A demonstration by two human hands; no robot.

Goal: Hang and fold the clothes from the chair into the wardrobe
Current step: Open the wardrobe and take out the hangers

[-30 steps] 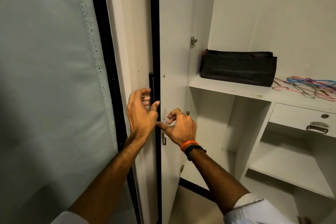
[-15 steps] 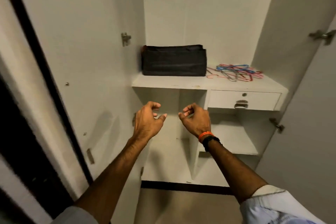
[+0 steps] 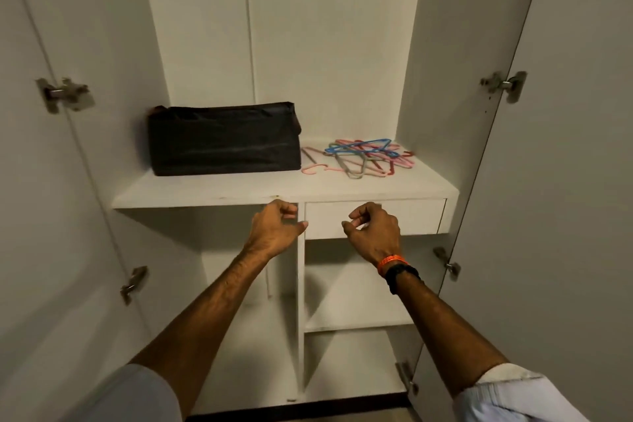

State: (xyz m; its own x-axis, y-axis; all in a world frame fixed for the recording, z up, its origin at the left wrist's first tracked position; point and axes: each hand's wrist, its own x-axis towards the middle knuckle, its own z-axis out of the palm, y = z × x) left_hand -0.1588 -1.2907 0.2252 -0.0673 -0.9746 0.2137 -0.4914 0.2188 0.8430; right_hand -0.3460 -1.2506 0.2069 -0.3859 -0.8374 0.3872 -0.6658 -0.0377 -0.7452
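Two bare hands reach forward at the middle of an open wardrobe (image 3: 325,44). The left hand (image 3: 274,229) and the right hand (image 3: 375,233) hover near each other, apart, fingers loosely curled, and neither holds anything. The right wrist wears an orange band and a black watch.

Just behind the hands is the front edge of a white shelf (image 3: 212,197). Under its right half sits a shallow drawer (image 3: 411,216), partly hidden by the right hand. On the shelf's left side stands a black fabric storage box (image 3: 224,140). Beside it, toward the right rear corner, lies a tangled pile of pink, blue and grey hangers (image 3: 363,156). Below the shelf, bare compartments are split by an upright panel.

A second ago both hands worked at the left door's edge; now both doors stand wide at either side and the hands have let go. The wardrobe seems ready for use. The clothes and chair are out of view, so hanging and folding appear not yet begun.
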